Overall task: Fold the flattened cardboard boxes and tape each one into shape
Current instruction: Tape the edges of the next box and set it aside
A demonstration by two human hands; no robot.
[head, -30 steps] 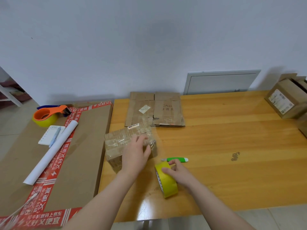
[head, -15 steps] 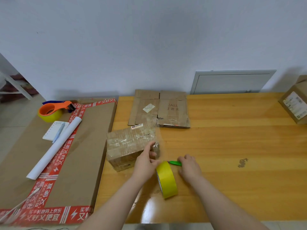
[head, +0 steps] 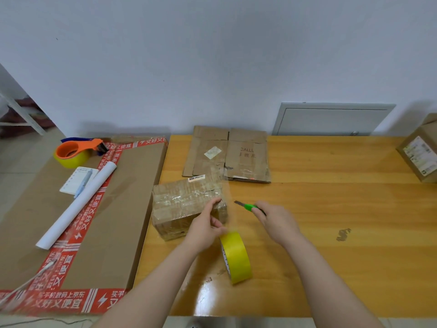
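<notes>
I see the box [head: 184, 204], wrapped in clear tape, at the left edge of the table [head: 331, 233], about 11 o'clock from the yellow tape roll [head: 237, 256], which stands on its rim. My left hand [head: 204, 229] pinches the box's right end, forefinger on top and thumb below, where a clear tape strip [head: 229, 204] hangs. My right hand [head: 277, 221], at 3 o'clock from the box, is closed round a green knife [head: 249, 206], blade pointing at the box. Flattened cardboard [head: 227, 155] lies at 12 o'clock. A second box [head: 419, 157] sits well apart at 2 o'clock.
</notes>
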